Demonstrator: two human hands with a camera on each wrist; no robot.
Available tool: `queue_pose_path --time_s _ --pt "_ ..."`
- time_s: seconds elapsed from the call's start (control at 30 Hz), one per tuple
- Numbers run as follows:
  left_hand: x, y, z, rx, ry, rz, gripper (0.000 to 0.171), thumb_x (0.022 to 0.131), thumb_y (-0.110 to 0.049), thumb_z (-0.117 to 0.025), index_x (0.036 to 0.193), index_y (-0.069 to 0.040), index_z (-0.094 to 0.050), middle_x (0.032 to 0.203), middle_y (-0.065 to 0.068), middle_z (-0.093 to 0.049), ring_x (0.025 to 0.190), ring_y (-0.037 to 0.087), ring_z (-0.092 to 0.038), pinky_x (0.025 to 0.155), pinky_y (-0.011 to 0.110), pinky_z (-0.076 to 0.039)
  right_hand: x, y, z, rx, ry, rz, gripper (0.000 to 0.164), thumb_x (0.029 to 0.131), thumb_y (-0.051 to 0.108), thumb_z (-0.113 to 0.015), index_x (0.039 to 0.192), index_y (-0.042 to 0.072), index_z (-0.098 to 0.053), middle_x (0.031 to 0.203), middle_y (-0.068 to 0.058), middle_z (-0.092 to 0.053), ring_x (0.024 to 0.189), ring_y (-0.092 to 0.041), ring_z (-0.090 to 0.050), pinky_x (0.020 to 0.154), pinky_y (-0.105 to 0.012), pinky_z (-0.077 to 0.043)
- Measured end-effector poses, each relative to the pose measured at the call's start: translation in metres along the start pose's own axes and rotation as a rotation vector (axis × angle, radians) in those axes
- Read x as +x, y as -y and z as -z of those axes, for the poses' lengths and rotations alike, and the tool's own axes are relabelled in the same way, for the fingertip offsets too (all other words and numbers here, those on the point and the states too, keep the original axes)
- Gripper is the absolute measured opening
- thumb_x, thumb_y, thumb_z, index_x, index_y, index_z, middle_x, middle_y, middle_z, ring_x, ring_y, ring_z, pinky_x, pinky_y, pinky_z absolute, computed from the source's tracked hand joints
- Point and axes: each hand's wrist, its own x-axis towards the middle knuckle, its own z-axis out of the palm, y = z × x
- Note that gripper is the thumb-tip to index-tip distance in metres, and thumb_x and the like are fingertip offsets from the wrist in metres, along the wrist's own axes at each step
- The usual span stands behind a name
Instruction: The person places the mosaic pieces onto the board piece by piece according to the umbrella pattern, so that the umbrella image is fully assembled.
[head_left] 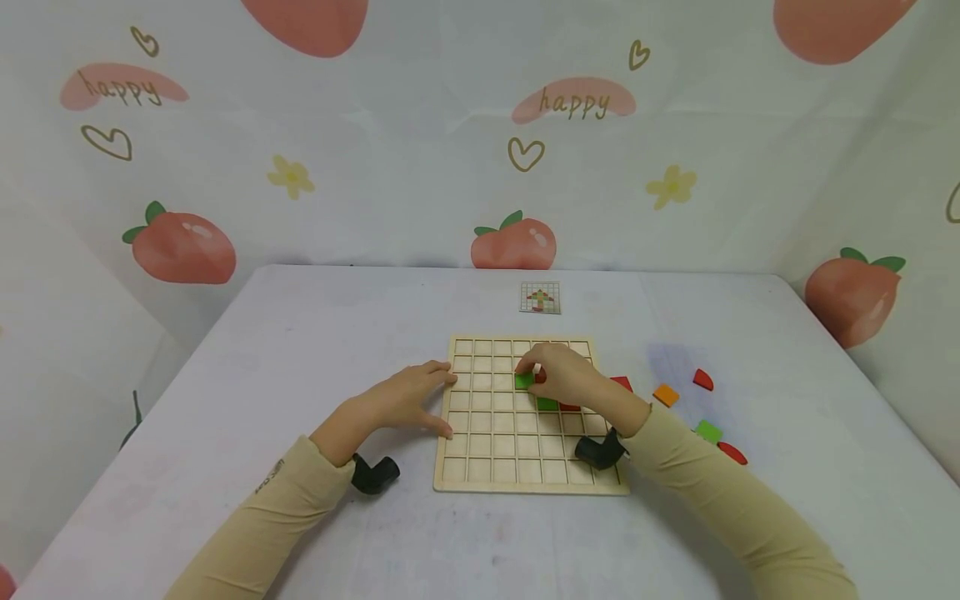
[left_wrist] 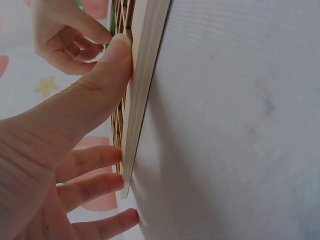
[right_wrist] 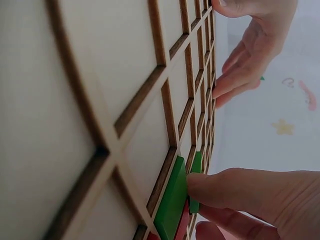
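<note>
A wooden grid board (head_left: 480, 446) lies on the table. My left hand (head_left: 401, 398) steadies its left side: the spread fingers touch the edge, and the thumb (left_wrist: 117, 50) presses on the rim. Over the upper right part of the grid, my right hand (head_left: 570, 375) pinches a green tile (head_left: 523, 381) at a cell. Another green tile (head_left: 547, 404) sits in the grid just below, beside a red piece (head_left: 570, 407). The right wrist view shows the thumb close to both green tiles, one nearer (right_wrist: 171, 200) and one farther. Part of the grid is hidden beneath my right hand.
Behind the board lies a small pattern card (head_left: 540, 297). To the right are loose pieces: an orange tile (head_left: 665, 395), a green tile (head_left: 708, 431), two red curved pieces (head_left: 703, 379) and a red piece (head_left: 622, 383) by the board's edge. A printed cloth (head_left: 420, 125) hangs behind.
</note>
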Motion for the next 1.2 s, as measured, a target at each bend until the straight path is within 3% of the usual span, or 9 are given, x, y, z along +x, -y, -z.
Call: queue_pose_path --time_s 0.3,0.57,0.73,0.93,1.2 --pt "0.001 0.0 -0.001 -0.011 0.004 0.012 0.079 0.074 -0.044 -0.075 0.135 -0.002 -0.046 0.149 0.019 -0.034 0.135 0.038 -0.035 0.111 0.051 -0.031 -0.01 -0.005 0.012 0.093 -0.003 -0.101 0.023 0.083 0.006 -0.066 0.105 0.006 -0.068 0.102 -0.009 -0.066 0.083 -0.02 -0.058 0.07 -0.029 -0.051" --pt "0.0 -0.002 0.0 -0.01 0.006 0.015 0.079 0.074 -0.044 -0.075 0.134 -0.002 -0.046 0.149 0.019 -0.034 0.137 0.037 -0.034 0.112 0.052 -0.03 -0.038 -0.04 0.035 0.063 -0.091 -0.159 0.024 0.083 0.007 -0.067 0.105 -0.002 -0.065 0.096 -0.016 -0.066 0.078 -0.022 -0.058 0.066 -0.029 -0.05" --pt "-0.001 -0.002 0.0 -0.004 0.003 0.012 0.079 0.075 -0.044 -0.075 0.134 -0.002 -0.046 0.148 0.019 -0.034 0.136 0.038 -0.034 0.111 0.051 -0.031 -0.063 -0.062 0.049 0.069 -0.067 -0.274 0.027 0.083 0.012 -0.067 0.106 -0.003 -0.064 0.095 -0.017 -0.065 0.078 -0.021 -0.058 0.066 -0.025 -0.048" --pt "-0.001 -0.003 0.001 0.004 -0.003 0.004 0.079 0.074 -0.044 -0.075 0.134 -0.001 -0.046 0.148 0.02 -0.035 0.134 0.039 -0.037 0.11 0.05 -0.033 -0.089 -0.084 0.056 0.086 -0.008 -0.385 0.033 0.081 0.018 -0.07 0.106 -0.002 -0.062 0.095 -0.017 -0.063 0.082 -0.023 -0.057 0.068 -0.029 -0.052" --pt "-0.001 -0.002 0.0 0.008 -0.002 0.004 0.079 0.075 -0.045 -0.074 0.134 -0.002 -0.046 0.148 0.02 -0.034 0.135 0.038 -0.035 0.111 0.05 -0.032 -0.11 -0.1 0.053 0.125 0.03 -0.428 0.039 0.076 0.021 -0.076 0.101 -0.002 -0.059 0.092 -0.016 -0.063 0.079 -0.021 -0.058 0.068 -0.031 -0.051"
